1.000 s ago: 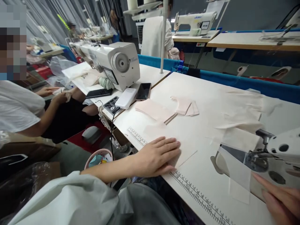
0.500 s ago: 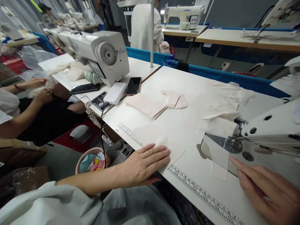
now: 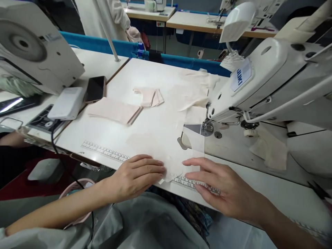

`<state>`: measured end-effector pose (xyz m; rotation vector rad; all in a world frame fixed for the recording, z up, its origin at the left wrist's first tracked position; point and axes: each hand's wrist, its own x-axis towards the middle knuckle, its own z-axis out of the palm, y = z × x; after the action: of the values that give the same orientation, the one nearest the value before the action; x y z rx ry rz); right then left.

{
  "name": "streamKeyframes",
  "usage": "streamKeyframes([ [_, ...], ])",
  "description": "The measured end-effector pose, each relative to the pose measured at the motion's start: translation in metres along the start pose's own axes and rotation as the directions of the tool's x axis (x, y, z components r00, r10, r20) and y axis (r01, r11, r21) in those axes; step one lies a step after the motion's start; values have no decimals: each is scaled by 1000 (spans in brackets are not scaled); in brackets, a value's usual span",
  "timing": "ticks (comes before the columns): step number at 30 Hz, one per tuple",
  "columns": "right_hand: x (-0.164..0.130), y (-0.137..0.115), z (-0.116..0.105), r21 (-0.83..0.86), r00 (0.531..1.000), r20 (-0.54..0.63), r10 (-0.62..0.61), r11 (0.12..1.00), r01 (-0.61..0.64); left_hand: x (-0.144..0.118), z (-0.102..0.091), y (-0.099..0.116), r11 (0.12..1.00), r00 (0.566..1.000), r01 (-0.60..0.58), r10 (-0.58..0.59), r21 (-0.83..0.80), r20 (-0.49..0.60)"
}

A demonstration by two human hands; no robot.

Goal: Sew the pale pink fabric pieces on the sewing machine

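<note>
Pale fabric piece [image 3: 166, 157] flat at table [image 3: 259, 183] front edge, over printed ruler [image 3: 109, 152], just before sewing machine [image 3: 261, 83] needle. Left hand [image 3: 135, 176] pressing its left edge, fingers straight, together. Right hand [image 3: 220, 186] at its right corner, fingers spread. Needle area small, indistinct; machine body cut off right.

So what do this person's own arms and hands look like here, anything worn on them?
Both are bare. The left hand and right hand wear no gloves, and no rings, watch or bracelets show. Nails look short and unpainted. The left forearm is uncovered up to a loose, pale grey-green sleeve at the lower left. The right forearm is uncovered as far as the picture's edge.
</note>
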<state>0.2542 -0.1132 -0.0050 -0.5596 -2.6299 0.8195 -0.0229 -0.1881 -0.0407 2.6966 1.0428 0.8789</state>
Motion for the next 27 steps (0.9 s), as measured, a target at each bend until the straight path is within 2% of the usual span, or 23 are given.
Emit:
streamKeyframes([
  [2, 0, -2, 2, -5, 999, 34, -14, 1000, 14, 4, 1, 2, 1000, 1000, 0, 0, 24, 10],
  [6, 0, 0, 4, -10, 999, 31, -38, 999, 39, 7, 5, 4, 998, 1000, 16, -16, 56, -8],
  [10, 1, -3, 3, -12, 997, 58, -42, 999, 42, 8, 8, 5, 999, 999, 22, -21, 33, -33],
  [12, 0, -5, 5, -4, 995, 96, -40, 999, 41, 10, 6, 6, 998, 999, 41, -43, -47, -33],
  [15, -2, -10, 8, 28, 986, 160, -40, 999, 36, 19, -5, 6, 946, 991, 137, -135, -295, 25],
  [17, -3, -12, 10, 63, 988, 150, -37, 998, 28, 32, -14, 4, 843, 950, 312, -266, -438, 165],
  [19, -4, -13, 11, 134, 997, 81, -9, 991, -2, 52, -19, -3, 707, 855, 516, -385, -484, 348],
  [21, -4, -12, 9, 254, 997, 17, 69, 965, -71, 78, -19, -13, 603, 760, 643, -423, -473, 494],
  [23, -4, -10, 5, 379, 985, -25, 172, 913, -150, 105, -13, -24, 573, 723, 675, -388, -465, 572],
  [27, -5, 0, -2, 577, 921, -68, 384, 768, -278, 148, 8, -42, 602, 686, 683, -336, -413, 645],
])
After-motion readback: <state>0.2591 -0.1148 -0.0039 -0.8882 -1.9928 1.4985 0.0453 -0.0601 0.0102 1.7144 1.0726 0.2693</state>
